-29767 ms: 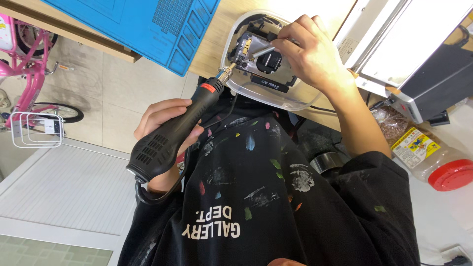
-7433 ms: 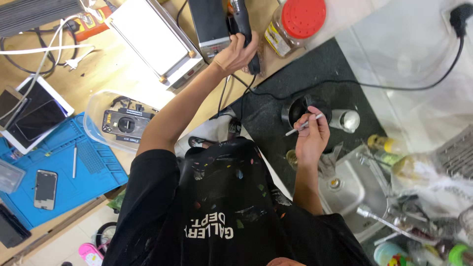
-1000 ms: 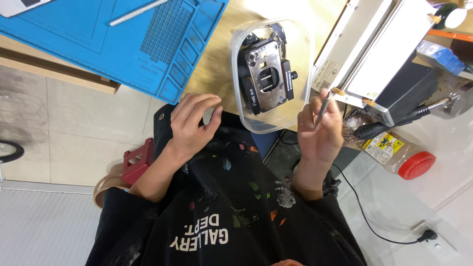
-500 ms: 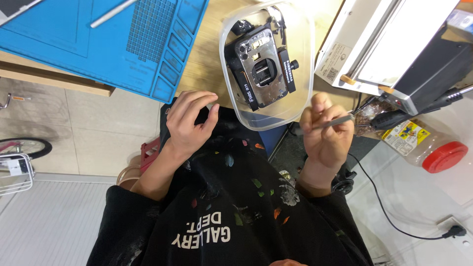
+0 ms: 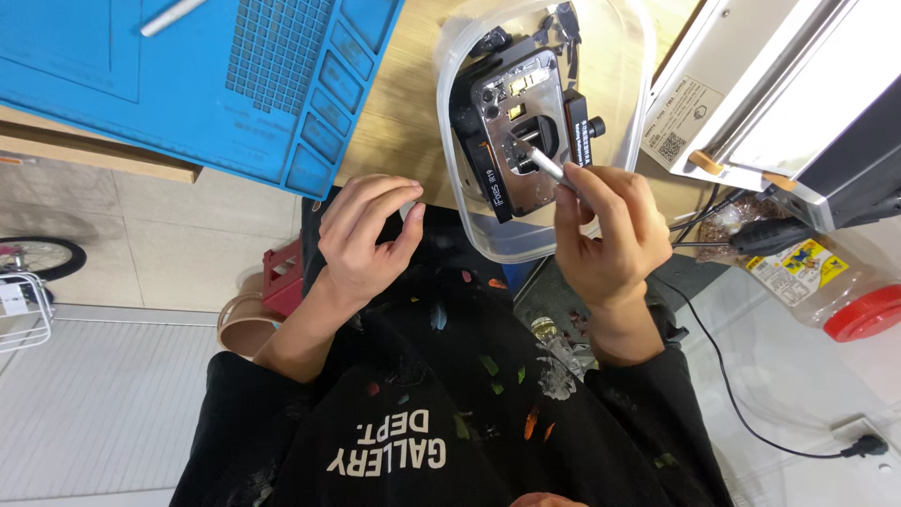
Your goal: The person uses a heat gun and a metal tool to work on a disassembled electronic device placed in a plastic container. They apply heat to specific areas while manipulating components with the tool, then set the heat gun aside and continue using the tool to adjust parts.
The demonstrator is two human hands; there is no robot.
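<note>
A partly dismantled black and silver camera body [image 5: 514, 131] lies in a clear plastic tub [image 5: 449, 141] on the wooden table edge. My right hand [image 5: 610, 230] grips a thin silver tool [image 5: 549, 169] whose tip rests on the middle of the camera's open face. My left hand [image 5: 361, 239] hovers at the table edge just left of the tub, with its fingertips pinched on a small pale part [image 5: 410, 209]. Small black loose parts lie at the tub's far end.
A blue work mat [image 5: 235, 75] with a silver rod [image 5: 174, 14] covers the table to the left. A white boxy appliance [image 5: 798, 84] stands to the right. Below it are a red-lidded jar [image 5: 845, 300], a black handled tool [image 5: 779, 235] and a cable with plug [image 5: 863, 446]. A red stool [image 5: 282, 277] stands below the table.
My right hand has moved left and up, bringing the tool's tip from beside the tub onto the camera. My left hand stays by the table edge, still pinched.
</note>
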